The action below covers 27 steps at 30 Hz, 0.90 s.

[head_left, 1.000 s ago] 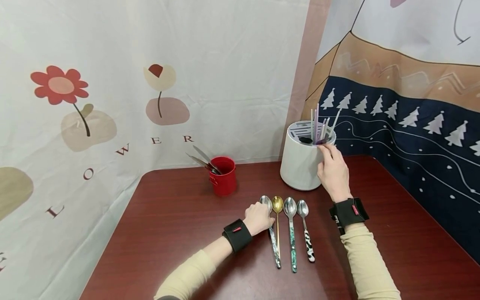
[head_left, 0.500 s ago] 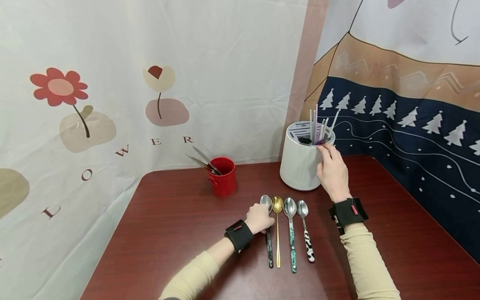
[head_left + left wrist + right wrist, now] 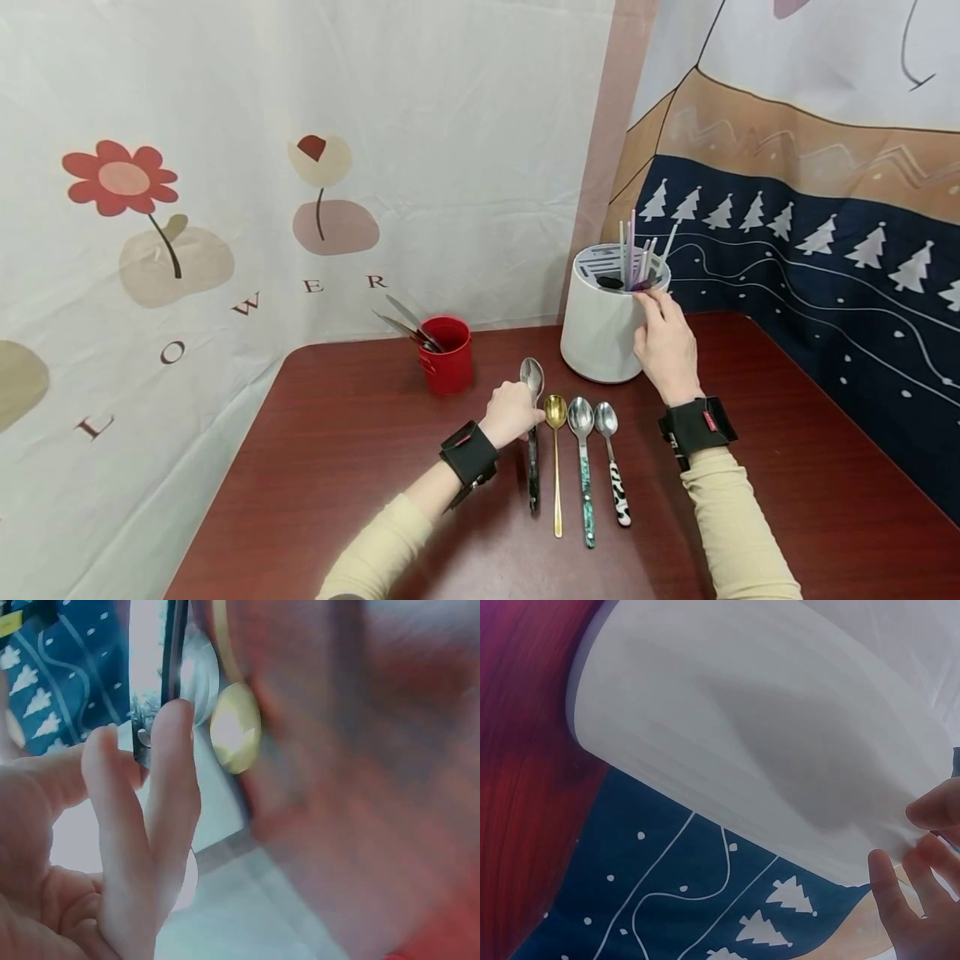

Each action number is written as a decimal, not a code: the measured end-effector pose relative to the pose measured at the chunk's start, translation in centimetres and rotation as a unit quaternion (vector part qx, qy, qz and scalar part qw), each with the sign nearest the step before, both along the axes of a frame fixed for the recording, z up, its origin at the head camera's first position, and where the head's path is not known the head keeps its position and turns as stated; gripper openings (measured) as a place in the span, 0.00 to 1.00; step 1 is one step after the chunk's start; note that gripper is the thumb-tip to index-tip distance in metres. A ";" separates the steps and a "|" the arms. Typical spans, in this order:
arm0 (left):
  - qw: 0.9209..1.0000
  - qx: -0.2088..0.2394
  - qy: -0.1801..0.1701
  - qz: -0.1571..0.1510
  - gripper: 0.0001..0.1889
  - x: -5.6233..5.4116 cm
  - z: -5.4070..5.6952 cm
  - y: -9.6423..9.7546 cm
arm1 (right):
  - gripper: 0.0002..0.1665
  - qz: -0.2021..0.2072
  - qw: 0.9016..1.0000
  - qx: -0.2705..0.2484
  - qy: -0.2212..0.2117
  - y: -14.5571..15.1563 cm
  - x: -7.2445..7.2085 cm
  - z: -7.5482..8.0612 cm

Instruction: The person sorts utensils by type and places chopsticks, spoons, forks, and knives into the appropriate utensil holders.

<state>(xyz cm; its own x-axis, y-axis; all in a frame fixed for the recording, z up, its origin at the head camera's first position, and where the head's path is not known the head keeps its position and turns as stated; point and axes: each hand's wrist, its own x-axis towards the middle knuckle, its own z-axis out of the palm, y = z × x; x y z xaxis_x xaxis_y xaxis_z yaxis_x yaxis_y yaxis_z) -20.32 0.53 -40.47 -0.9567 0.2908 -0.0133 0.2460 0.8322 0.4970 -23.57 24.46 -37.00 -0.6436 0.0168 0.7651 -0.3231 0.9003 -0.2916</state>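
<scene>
My left hand (image 3: 510, 412) grips a spoon with a dark marbled handle (image 3: 533, 475); its silver bowl points away from me, beyond the fingers. In the left wrist view that handle (image 3: 150, 667) runs up from between thumb and fingers. Just right of it lies a gold spoon (image 3: 556, 410), then a teal-handled spoon (image 3: 585, 467) and a spoon with a black-and-white handle (image 3: 618, 496). At the back right my right hand (image 3: 667, 346) holds the near-right rim of a white utensil holder (image 3: 596, 333), thumb against its wall in the right wrist view.
A red cup (image 3: 450, 362) with several knives (image 3: 408, 321) leaning in it stands at the back left. Thin pale and purple sticks (image 3: 637, 250) rise from the holder's slotted top. Printed cloths (image 3: 480, 208) hang behind the reddish-brown table (image 3: 337, 433).
The dark-handled spoon has swung straight, away from the gold one, then moved away from me, rising slightly, with my left hand. My right hand has stayed at the holder's rim.
</scene>
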 end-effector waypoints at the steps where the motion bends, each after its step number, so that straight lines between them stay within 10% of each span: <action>1: 1.000 0.009 0.004 -0.002 0.23 -0.1 0.4 0.0 | 0.26 0.000 1.000 0.000 0.000 0.0 0.0 0.0; 10: 0.991 0.095 0.081 -0.036 0.21 -0.7 4.7 0.8 | 0.25 -0.001 1.000 0.004 0.003 0.1 -0.1 -0.1; 27: 0.939 0.200 0.279 -0.021 0.08 -0.4 10.4 3.3 | 0.26 -0.001 1.000 0.003 0.003 0.0 0.0 0.0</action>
<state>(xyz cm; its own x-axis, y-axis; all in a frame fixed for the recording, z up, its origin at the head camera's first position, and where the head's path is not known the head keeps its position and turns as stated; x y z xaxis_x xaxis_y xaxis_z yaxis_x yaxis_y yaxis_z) -20.73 3.83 -30.03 -0.7701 0.2039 0.6045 0.5891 0.5908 0.5512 -23.52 24.49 -37.04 -0.6383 0.0137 0.7697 -0.3234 0.9026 -0.2843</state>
